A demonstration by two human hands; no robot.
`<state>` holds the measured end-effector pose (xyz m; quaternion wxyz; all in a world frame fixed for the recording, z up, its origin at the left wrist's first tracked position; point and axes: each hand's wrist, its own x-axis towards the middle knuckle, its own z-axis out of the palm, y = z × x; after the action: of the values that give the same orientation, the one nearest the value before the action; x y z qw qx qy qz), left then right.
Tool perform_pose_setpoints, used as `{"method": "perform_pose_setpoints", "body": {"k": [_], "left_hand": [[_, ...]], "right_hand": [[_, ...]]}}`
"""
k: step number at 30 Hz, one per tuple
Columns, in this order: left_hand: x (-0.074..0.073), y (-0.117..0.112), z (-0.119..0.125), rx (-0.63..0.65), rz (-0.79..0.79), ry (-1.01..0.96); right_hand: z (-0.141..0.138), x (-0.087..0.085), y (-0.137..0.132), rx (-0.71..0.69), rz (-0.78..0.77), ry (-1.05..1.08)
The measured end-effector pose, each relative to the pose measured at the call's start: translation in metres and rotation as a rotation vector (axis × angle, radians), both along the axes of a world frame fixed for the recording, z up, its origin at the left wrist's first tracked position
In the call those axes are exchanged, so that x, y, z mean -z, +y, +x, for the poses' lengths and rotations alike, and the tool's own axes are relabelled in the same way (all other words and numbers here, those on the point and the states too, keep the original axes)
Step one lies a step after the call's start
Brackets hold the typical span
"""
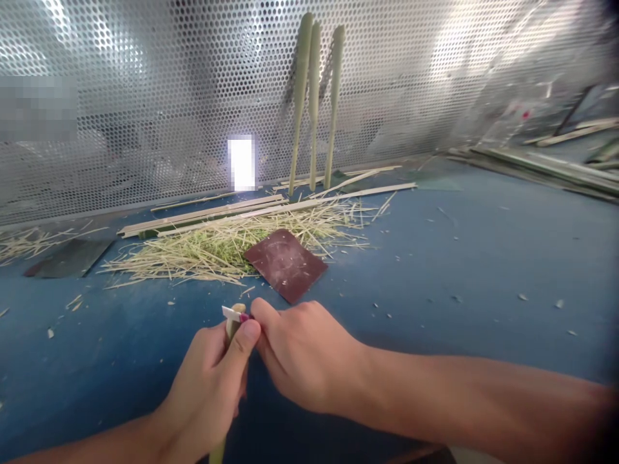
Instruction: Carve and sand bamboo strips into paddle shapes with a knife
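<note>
My left hand is closed around a slim green bamboo piece; its rounded pale top pokes up above the fingers and its lower end shows beneath the hand. In my closed right hand is a small knife with a short pale blade and a dark red part by the grip. The blade lies across the bamboo near its top. My left thumb rests close to the knife, where both hands meet. Fingers of the right hand hide most of the handle.
Beyond the hands lie a brown sandpaper sheet, a heap of bamboo shavings and bamboo strips. Three bamboo pieces lean on a perforated metal panel. Darker sandpaper sits left on the blue tabletop; bamboo lengths lie right.
</note>
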<state>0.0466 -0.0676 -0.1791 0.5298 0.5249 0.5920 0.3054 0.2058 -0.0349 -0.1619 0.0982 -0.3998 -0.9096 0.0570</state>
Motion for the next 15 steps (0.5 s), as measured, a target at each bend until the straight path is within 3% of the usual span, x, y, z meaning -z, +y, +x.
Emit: {"method": "perform_pose_setpoints", "body": {"k": [9, 13, 15], "left_hand": [[-0.009, 0.001, 0.004, -0.040, -0.037, -0.028], [-0.010, 0.003, 0.002, -0.073, -0.072, -0.004], [-0.011, 0.003, 0.001, -0.062, -0.068, -0.033]], "right_hand": [[-0.002, -0.004, 0.001, 0.006, 0.110, -0.037], [0.003, -0.015, 0.015, 0.242, 0.158, 0.033], [0.009, -0.019, 0.024, 0.291, 0.176, 0.091]]}}
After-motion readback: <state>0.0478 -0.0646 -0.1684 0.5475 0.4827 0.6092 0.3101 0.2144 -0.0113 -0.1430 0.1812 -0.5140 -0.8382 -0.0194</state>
